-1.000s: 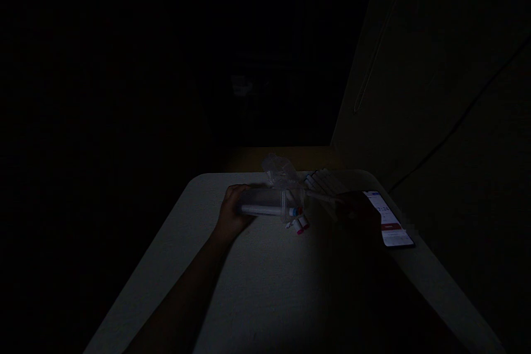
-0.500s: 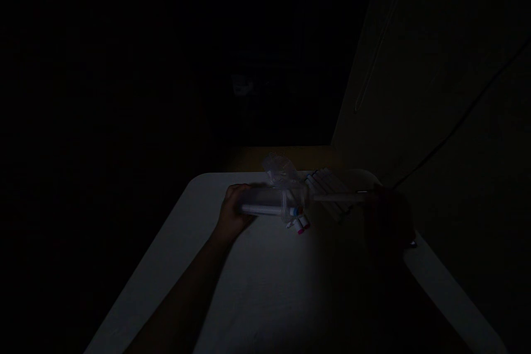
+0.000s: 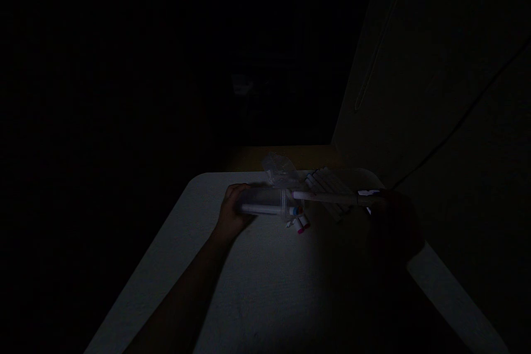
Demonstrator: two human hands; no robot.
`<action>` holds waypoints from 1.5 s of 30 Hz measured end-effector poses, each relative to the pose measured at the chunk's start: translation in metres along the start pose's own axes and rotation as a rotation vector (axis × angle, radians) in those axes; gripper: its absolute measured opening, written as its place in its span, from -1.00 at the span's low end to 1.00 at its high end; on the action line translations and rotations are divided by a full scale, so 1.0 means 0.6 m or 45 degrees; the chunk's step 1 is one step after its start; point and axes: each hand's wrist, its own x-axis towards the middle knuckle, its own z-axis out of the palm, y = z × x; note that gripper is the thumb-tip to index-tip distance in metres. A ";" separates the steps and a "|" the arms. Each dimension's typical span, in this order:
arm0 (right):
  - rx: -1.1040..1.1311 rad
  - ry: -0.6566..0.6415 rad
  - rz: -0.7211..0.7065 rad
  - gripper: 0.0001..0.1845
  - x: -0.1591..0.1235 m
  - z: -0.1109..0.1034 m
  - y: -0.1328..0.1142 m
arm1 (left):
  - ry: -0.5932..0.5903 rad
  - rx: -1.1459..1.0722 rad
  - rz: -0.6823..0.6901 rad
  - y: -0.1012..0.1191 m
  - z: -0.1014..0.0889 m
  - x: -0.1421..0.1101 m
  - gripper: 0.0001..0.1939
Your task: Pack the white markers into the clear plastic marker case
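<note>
The scene is very dark. My left hand (image 3: 231,215) is closed round the left end of a clear plastic case (image 3: 265,203) lying on its side on a pale table (image 3: 257,287). One white marker with a blue cap lies inside it. My right hand (image 3: 388,215) is a dark shape at the right, closed on the right end of a long white marker (image 3: 327,197) whose tip points at the case's open mouth. Two pink-capped markers (image 3: 301,225) lie just below the mouth. Several white markers (image 3: 329,188) lie in a row behind.
A crumpled clear plastic bag (image 3: 279,168) lies behind the case. A wall (image 3: 435,66) with a dark cable rises along the table's right side. Beyond the far edge there is an orange-brown surface (image 3: 282,157). Everything else is black.
My right hand lifted one marker from the row, drew back to the right over the phone that showed before, and now holds the marker level with its tip at the case's mouth. My left hand stayed still.
</note>
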 end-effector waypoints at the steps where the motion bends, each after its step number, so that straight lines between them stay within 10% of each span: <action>1: 0.014 -0.005 0.009 -0.73 -0.002 0.000 -0.002 | 0.004 -0.007 0.014 0.001 0.000 0.000 -0.44; 45: 0.374 -0.426 -0.136 -0.81 -0.033 0.019 -0.006 | -0.035 -0.011 -0.061 0.018 -0.001 0.007 -0.47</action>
